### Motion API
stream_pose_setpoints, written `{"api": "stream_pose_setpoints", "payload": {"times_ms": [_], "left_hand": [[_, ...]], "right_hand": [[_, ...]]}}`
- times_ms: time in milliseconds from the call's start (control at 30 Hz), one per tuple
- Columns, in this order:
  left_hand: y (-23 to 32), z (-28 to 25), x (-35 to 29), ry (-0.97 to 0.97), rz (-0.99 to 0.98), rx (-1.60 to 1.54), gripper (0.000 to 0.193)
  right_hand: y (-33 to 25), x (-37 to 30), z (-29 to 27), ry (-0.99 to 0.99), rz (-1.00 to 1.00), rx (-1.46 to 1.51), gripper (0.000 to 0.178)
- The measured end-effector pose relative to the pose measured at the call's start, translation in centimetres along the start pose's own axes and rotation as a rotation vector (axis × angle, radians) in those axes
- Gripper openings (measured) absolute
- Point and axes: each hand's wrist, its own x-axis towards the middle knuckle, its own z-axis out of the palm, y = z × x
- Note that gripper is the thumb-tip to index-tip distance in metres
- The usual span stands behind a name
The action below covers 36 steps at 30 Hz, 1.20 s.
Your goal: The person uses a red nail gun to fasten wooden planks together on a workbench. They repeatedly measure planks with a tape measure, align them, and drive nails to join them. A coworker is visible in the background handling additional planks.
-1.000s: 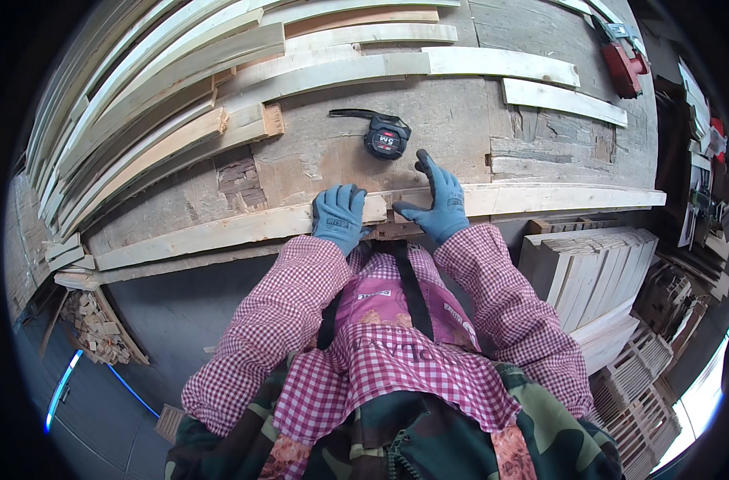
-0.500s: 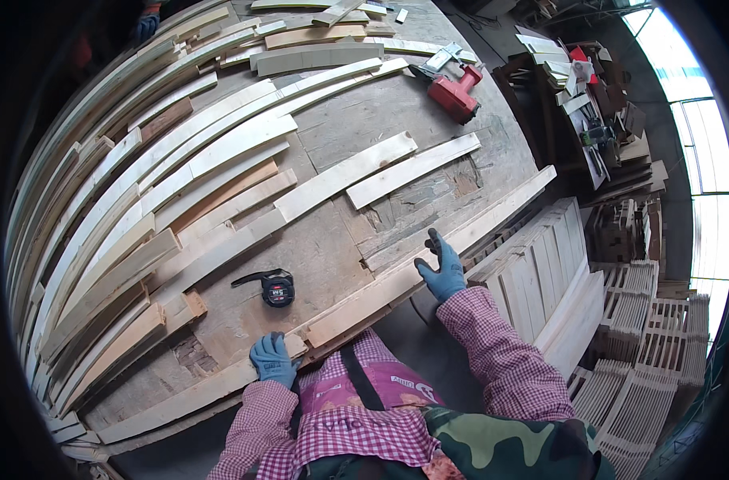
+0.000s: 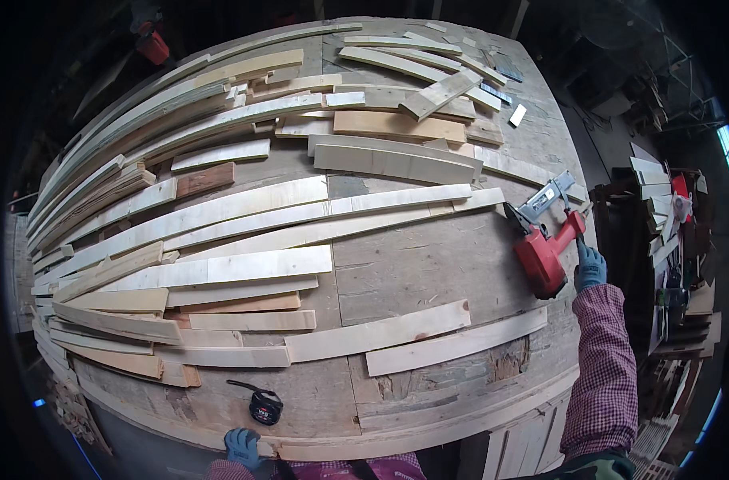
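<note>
In a blue glove, my right hand [image 3: 591, 267] reaches to the right side of the table. Its fingers are stretched toward the handle end of a red nail gun [image 3: 543, 264], at or just touching it, not wrapped round it. The nail gun lies on the tabletop, its grey magazine pointing away. My left hand [image 3: 242, 446], also gloved, is at the near edge with its fingers bent over a long wooden board [image 3: 340, 450] running along that edge. A black tape measure [image 3: 265, 407] with a strap lies just beyond my left hand.
Many pale wooden strips [image 3: 220, 268] lie in rows across the left and middle of the table [image 3: 428, 260]. Two short boards [image 3: 456, 342] lie nearer me. Wood stacks [image 3: 684, 320] stand off the right side. Panels [image 3: 524, 444] lean below the near edge.
My right hand has left the board at the near edge and moved far right to the nail gun's handle. My left hand stays at the board. The view has shifted toward the table's far side.
</note>
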Motion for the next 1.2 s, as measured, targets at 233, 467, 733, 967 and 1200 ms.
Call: {"api": "stream_pose_setpoints", "payload": {"times_ms": [233, 467, 733, 967, 1200], "left_hand": [[0.9, 0.8, 0.0, 0.006, -0.2, -0.029, 0.019], [0.9, 1.1, -0.2, 0.043, -0.101, 0.037, 0.021], [0.8, 0.3, -0.8, -0.079, -0.072, -0.009, 0.049], [-0.2, 3.7, -0.7, 0.143, -0.025, 0.092, 0.043], [0.3, 2.5, -0.6, 0.045, -0.064, -0.016, 0.052]], "right_hand": [[-0.1, 8.8, 7.5, -0.099, -0.271, -0.067, 0.062], [-3.5, 6.1, 3.5, -0.281, -0.264, 0.204, 0.096], [-14.4, -6.1, -9.3, -0.291, -0.153, 0.459, 0.078], [-5.6, -17.6, -9.7, -0.927, 0.006, 1.163, 0.028], [-25.6, -37.7, -15.3, -1.262, 0.138, 1.278, 0.029]]}}
